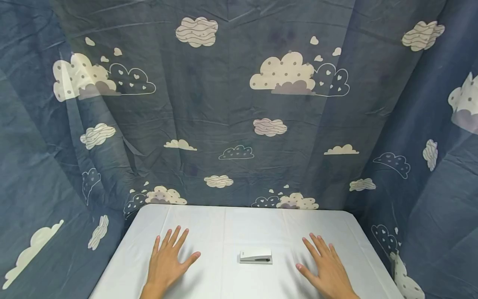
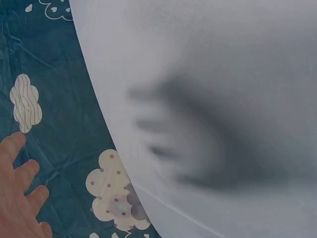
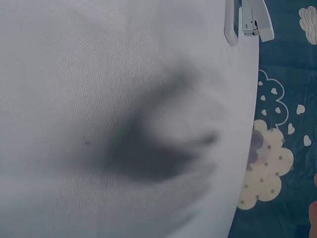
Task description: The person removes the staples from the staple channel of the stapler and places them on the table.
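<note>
A white stapler [image 1: 255, 256] lies on its side lengthwise across the white table, between the two hands. In the right wrist view part of the stapler [image 3: 255, 20] shows at the top edge. My left hand [image 1: 167, 263] hovers over the table to the left of the stapler, fingers spread and holding nothing. In the left wrist view the fingers of the left hand [image 2: 22, 193] appear at the lower left. To the right of the stapler, my right hand [image 1: 325, 268] is also spread above the surface, with nothing in it. Only slivers of its fingertips [image 3: 313, 218] enter the right wrist view.
The white table [image 1: 254, 224] has rounded far corners. A dark blue curtain [image 1: 209, 104] printed with clouds and hearts hangs behind it and along both sides. Shadows of the hands fall on the tabletop.
</note>
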### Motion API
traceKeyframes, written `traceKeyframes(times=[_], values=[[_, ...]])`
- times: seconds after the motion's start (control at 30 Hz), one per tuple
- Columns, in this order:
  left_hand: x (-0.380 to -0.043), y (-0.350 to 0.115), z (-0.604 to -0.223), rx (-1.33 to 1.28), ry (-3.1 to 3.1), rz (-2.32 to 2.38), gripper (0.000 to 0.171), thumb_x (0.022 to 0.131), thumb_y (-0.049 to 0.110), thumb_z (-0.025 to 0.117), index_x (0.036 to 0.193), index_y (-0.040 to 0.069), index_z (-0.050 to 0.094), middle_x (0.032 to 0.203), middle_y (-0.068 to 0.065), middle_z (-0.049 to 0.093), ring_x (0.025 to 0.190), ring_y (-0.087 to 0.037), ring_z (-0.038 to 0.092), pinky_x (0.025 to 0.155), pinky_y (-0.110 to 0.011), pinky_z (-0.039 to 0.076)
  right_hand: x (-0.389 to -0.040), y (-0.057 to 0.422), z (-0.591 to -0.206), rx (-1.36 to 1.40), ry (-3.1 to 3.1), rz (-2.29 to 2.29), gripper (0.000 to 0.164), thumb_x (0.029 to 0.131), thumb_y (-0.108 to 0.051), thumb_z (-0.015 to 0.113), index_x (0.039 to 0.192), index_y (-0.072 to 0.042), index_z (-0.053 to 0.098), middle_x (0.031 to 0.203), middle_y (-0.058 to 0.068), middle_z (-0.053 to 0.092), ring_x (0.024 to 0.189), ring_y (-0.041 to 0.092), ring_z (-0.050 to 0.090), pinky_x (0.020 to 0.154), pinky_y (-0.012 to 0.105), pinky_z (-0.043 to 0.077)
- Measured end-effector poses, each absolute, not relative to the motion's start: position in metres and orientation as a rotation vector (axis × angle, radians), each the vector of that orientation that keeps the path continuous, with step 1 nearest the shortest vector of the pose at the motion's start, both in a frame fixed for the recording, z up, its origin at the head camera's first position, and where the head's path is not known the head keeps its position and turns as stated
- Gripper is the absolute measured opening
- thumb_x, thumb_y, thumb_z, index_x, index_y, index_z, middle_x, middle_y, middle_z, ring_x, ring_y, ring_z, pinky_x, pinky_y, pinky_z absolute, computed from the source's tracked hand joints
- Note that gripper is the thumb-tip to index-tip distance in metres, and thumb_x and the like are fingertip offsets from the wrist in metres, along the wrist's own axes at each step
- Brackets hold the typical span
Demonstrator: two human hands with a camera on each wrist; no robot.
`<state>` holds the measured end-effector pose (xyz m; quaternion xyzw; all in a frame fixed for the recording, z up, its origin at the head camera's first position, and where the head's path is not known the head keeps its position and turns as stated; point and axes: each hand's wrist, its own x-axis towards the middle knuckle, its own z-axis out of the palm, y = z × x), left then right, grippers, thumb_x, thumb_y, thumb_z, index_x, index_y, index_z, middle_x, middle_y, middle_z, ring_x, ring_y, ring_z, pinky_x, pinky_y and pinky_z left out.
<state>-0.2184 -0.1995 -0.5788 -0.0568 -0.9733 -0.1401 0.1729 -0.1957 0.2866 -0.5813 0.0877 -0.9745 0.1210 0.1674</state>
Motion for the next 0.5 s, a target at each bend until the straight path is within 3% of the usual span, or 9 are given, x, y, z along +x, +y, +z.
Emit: traceKeyframes(times=[0.17, 0.3, 0.5], values=[[-0.222, -0.196, -0.579, -0.146, -2.783, -0.41, 0.091, 0.085, 0.082, 0.056, 0.156, 0.026, 0.046, 0.165, -0.007, 0.04, 0.152, -0.038, 0.036, 0.126, -0.062, 0.013, -0.198, 0.278, -0.583, 0.273, -2.752, 0.401, 0.079, 0.089, -0.065, 0.067, 0.148, -0.013, 0.055, 0.156, 0.019, 0.049, 0.147, 0.046, 0.04, 0.128, 0.061, 0.013], [-0.226, -0.192, -0.58, -0.146, -2.773, -0.434, 0.091, 0.085, 0.081, 0.057, 0.156, 0.026, 0.046, 0.164, -0.008, 0.041, 0.151, -0.038, 0.038, 0.126, -0.061, 0.015, -0.202, 0.27, -0.583, 0.292, -2.755, 0.457, 0.075, 0.09, -0.063, 0.067, 0.146, -0.013, 0.057, 0.152, 0.018, 0.054, 0.144, 0.046, 0.045, 0.118, 0.066, 0.03], [-0.231, -0.181, -0.58, -0.16, -2.774, -0.473, 0.092, 0.085, 0.081, 0.057, 0.157, 0.025, 0.044, 0.164, -0.007, 0.042, 0.151, -0.036, 0.04, 0.126, -0.059, 0.016, -0.208, 0.26, -0.59, 0.307, -2.761, 0.547, 0.071, 0.092, -0.06, 0.067, 0.147, -0.015, 0.056, 0.15, 0.016, 0.055, 0.143, 0.044, 0.047, 0.116, 0.065, 0.034]])
